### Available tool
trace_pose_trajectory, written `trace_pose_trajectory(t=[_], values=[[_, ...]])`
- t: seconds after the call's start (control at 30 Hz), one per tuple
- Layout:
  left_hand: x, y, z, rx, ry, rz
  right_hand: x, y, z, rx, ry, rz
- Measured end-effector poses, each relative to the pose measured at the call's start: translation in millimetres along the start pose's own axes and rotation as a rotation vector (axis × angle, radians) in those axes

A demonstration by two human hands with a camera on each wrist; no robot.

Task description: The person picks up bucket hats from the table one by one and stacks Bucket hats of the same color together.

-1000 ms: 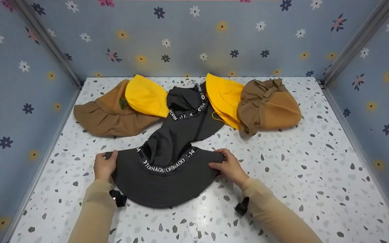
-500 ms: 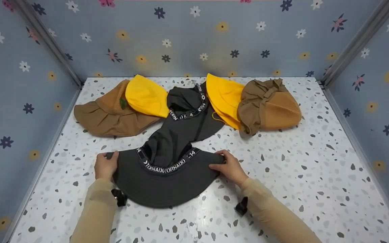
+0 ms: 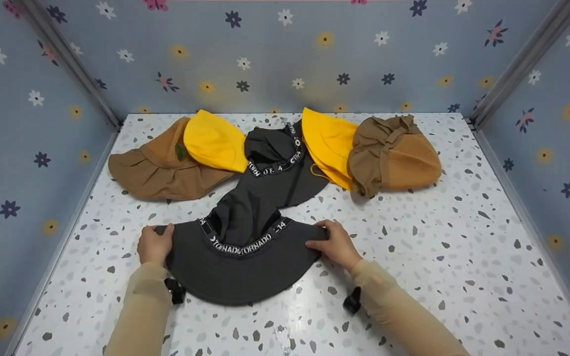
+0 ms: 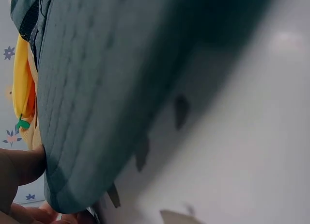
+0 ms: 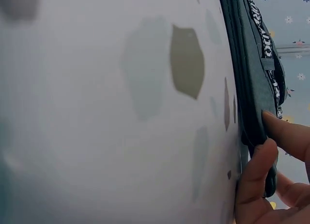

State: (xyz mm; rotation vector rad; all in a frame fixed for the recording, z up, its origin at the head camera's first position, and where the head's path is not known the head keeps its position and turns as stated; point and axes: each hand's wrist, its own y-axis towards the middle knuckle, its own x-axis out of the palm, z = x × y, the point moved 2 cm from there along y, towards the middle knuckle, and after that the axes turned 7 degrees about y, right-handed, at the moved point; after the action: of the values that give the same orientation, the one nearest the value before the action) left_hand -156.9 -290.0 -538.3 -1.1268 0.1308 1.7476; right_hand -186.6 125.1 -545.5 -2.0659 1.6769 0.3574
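Observation:
A dark grey hat [image 3: 238, 277] with a wide brim and a black band lettered "TORNADO" lies nearest the person. My left hand [image 3: 155, 244] pinches the left end of its brim, thumb on top. At the right end of the brim, my right hand [image 3: 337, 244] grips it between thumb and fingers. The left wrist view has the thumb [image 4: 24, 166] pressed on the stitched brim [image 4: 92, 103]. In the right wrist view the fingers [image 5: 256, 180] hold the brim's edge [image 5: 259, 112]. The hat's crown [image 3: 245, 212] reaches back onto a second dark grey hat [image 3: 290, 185].
At the back left, a brown hat [image 3: 166, 178] lies partly under a yellow hat [image 3: 215, 141]. Another yellow hat [image 3: 332, 143] and another brown hat [image 3: 408, 163] lie at the back right. Flowered panels [image 3: 285, 59] wall the speckled table [image 3: 438, 277] at the back and sides.
Both hands keep hold of the brim's ends and have barely shifted. The hats lie as before.

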Motion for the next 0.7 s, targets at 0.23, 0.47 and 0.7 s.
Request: trace_pose_trajectory(t=[0.23,0.47,0.7], values=[[-1.0,-1.1,-1.4,0.024,0.051,0.054,1.3,-0.5,-2.3,0.039,-0.065,-0.011],[3.0,-2.1,0.0,-0.009,0.041,0.064,2.2,-1.2,-4.7,0.042,-0.086,-0.009],[5.3,-2.0,0.7,-0.016,0.04,0.085,2.6,-0.5,-5.0,0.06,-0.097,-0.013]])
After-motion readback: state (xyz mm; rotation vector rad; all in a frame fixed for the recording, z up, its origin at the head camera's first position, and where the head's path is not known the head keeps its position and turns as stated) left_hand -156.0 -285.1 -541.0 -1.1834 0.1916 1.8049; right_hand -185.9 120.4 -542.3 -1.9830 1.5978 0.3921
